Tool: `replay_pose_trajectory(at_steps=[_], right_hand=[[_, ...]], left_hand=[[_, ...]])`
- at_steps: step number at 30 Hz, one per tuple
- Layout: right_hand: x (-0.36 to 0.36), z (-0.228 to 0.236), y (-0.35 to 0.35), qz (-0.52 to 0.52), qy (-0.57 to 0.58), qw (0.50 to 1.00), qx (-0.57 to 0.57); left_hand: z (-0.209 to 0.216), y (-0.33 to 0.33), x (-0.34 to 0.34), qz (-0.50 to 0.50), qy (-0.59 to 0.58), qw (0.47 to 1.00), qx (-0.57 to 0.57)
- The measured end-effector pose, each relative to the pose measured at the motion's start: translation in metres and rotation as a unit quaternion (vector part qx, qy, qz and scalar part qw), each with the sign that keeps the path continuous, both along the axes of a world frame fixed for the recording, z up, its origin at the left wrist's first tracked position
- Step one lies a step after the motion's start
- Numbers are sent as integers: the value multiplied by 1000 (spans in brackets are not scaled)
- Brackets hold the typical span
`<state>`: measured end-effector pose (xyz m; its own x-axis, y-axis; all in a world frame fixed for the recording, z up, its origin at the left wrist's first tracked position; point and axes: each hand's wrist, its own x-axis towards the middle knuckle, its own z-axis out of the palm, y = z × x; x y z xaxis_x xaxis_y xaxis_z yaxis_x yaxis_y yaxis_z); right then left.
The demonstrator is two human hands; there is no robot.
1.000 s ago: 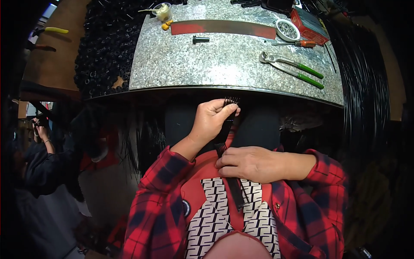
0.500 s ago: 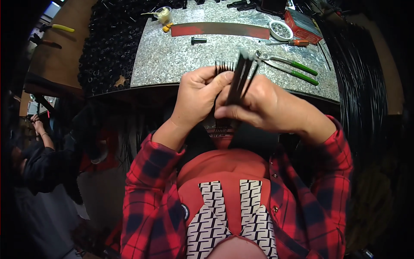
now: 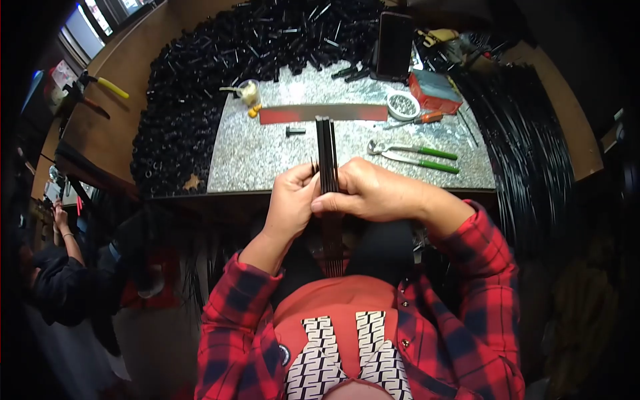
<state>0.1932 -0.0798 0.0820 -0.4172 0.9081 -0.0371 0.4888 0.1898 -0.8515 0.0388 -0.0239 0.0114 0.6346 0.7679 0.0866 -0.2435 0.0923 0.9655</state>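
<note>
My right hand is closed around a bundle of black strips, its thumb laid across their lower part. The strips stand nearly upright, with their pale ends toward the bench. Close against it, my left hand grips a bunch of thin black rods. A few rod tips poke out above its fingers, and the rods' lower ends hang down toward my lap. The strips hide part of my left fingers, so I cannot tell whether the two bundles touch.
On the speckled bench top lie green-handled pincers, a flat metal strip, a black bolt-like piece and a screwdriver. A white bowl holds small metal parts. Black tubular parts are heaped left and behind; long black rods lie right.
The strips in my right hand have shifted left toward my left hand and straightened up from a slant. The whole view has tilted, so the bench sits lower and more of its back shows.
</note>
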Motion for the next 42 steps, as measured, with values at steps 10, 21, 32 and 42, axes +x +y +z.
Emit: replay_pose_trajectory(at_steps=[10, 21, 32, 42], right_hand=[[12, -1, -4, 30, -13, 998, 45], [226, -23, 41, -412, -377, 802, 214], [265, -43, 64, -330, -535, 757, 179], [263, -42, 52, -332, -539, 731, 255]], left_hand=[[-19, 13, 5, -21, -17, 998, -62], [-26, 9, 14, -11, 5, 992, -123], [-25, 10, 15, 17, -11, 983, -180], [-30, 11, 19, 12, -8, 985, -174]])
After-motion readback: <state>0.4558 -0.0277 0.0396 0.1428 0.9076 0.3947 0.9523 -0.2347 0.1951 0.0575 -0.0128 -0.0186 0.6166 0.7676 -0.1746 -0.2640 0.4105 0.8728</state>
